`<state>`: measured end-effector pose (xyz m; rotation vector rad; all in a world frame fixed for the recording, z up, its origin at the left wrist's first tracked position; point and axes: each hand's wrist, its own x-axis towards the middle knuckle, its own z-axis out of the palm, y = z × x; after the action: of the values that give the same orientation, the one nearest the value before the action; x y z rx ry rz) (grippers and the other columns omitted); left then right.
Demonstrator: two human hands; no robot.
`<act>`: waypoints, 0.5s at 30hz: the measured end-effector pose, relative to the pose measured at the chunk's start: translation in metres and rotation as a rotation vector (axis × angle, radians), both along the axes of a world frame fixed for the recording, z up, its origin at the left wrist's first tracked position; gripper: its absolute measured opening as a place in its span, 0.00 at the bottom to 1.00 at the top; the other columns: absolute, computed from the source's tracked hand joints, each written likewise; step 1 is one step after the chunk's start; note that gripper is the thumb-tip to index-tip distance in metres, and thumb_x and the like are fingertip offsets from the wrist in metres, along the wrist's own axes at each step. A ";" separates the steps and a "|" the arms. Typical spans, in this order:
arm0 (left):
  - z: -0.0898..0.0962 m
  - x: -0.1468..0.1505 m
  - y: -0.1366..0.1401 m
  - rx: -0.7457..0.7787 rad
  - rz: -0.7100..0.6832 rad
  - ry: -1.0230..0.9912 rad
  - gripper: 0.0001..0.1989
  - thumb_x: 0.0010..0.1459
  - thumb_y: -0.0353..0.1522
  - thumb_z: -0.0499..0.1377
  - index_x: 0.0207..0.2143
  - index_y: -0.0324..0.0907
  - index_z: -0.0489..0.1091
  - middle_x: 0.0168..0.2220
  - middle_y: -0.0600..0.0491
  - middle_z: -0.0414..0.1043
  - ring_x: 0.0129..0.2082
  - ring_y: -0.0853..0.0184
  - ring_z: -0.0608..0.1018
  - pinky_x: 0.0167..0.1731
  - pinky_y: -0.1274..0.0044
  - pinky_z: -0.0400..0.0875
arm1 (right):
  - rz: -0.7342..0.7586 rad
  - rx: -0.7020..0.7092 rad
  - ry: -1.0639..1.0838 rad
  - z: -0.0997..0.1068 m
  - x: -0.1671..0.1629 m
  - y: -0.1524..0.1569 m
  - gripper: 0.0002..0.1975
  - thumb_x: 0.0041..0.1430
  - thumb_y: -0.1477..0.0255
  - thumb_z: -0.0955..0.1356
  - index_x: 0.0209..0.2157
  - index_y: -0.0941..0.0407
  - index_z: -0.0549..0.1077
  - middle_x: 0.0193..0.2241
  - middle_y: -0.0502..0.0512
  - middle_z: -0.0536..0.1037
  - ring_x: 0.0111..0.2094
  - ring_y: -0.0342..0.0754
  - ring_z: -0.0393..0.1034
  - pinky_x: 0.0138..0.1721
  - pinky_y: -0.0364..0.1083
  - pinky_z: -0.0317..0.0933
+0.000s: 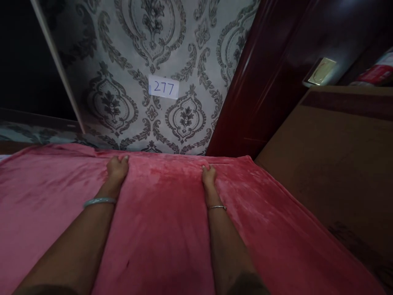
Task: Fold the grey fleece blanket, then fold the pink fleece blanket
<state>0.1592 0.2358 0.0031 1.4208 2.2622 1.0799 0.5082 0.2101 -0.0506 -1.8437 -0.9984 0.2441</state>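
A pink plush blanket (159,213) lies spread out below me, its far edge running along the patterned wall. My left hand (117,167), with a pale green bangle at the wrist, is closed on the blanket close to that far edge. To the right, my right hand (209,175) grips the same cloth near the edge, a thin silver bracelet on its wrist. Both arms reach straight forward over the fabric. Folds of cloth partly hide the fingertips. A small dark mark shows on the blanket between the forearms.
Behind the blanket stands a wall with grey damask wallpaper (123,82), bearing a paper label (163,87) reading 277. A dark red wooden frame (245,90) rises at the right. A large cardboard box (331,164) borders the blanket's right side. A dark panel (33,61) is at the left.
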 end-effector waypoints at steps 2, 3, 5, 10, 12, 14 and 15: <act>0.006 0.006 -0.005 0.013 0.031 0.033 0.22 0.62 0.40 0.51 0.49 0.32 0.70 0.48 0.33 0.75 0.51 0.47 0.76 0.52 0.59 0.71 | -0.021 0.047 -0.009 0.001 -0.002 -0.001 0.12 0.58 0.68 0.64 0.38 0.59 0.77 0.37 0.63 0.81 0.40 0.56 0.74 0.43 0.47 0.63; 0.009 0.009 -0.007 0.028 0.041 0.051 0.23 0.63 0.40 0.51 0.51 0.32 0.69 0.48 0.33 0.74 0.52 0.47 0.76 0.52 0.60 0.70 | -0.029 0.071 -0.013 0.002 -0.002 -0.002 0.13 0.58 0.68 0.64 0.38 0.59 0.77 0.37 0.64 0.81 0.40 0.56 0.73 0.43 0.48 0.63; 0.015 0.014 -0.013 0.062 0.055 0.077 0.23 0.63 0.39 0.50 0.53 0.32 0.67 0.49 0.34 0.74 0.51 0.47 0.76 0.52 0.60 0.71 | -0.040 0.115 -0.020 0.004 -0.004 -0.004 0.14 0.59 0.67 0.64 0.39 0.60 0.76 0.37 0.66 0.81 0.40 0.57 0.73 0.43 0.48 0.63; 0.023 0.018 -0.022 0.128 0.096 0.099 0.23 0.64 0.40 0.49 0.53 0.33 0.67 0.48 0.34 0.75 0.50 0.47 0.76 0.51 0.59 0.70 | -0.051 0.201 -0.035 0.010 -0.005 -0.007 0.18 0.60 0.66 0.63 0.45 0.61 0.74 0.44 0.69 0.79 0.45 0.58 0.72 0.45 0.49 0.62; 0.021 0.015 -0.020 0.120 0.087 0.099 0.23 0.64 0.40 0.49 0.54 0.32 0.66 0.49 0.34 0.74 0.50 0.46 0.76 0.51 0.59 0.70 | -0.046 0.215 -0.033 0.009 -0.006 -0.007 0.17 0.59 0.66 0.63 0.45 0.61 0.74 0.43 0.68 0.79 0.45 0.58 0.72 0.45 0.49 0.62; 0.018 0.012 -0.017 0.081 0.060 0.089 0.22 0.62 0.40 0.51 0.50 0.32 0.69 0.46 0.33 0.75 0.49 0.46 0.76 0.49 0.59 0.71 | -0.040 0.212 -0.025 0.008 -0.007 -0.008 0.15 0.58 0.67 0.64 0.42 0.60 0.75 0.39 0.67 0.80 0.42 0.58 0.72 0.43 0.49 0.62; 0.016 0.010 -0.014 0.057 0.045 0.082 0.20 0.61 0.39 0.53 0.47 0.33 0.70 0.44 0.34 0.76 0.48 0.46 0.77 0.48 0.59 0.72 | -0.037 0.208 -0.020 0.007 -0.007 -0.007 0.14 0.57 0.67 0.64 0.40 0.60 0.75 0.37 0.66 0.80 0.40 0.57 0.72 0.42 0.49 0.62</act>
<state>0.1697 0.2214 0.0189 1.4686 2.3490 1.1280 0.5013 0.2027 -0.0435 -1.6765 -0.9654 0.0959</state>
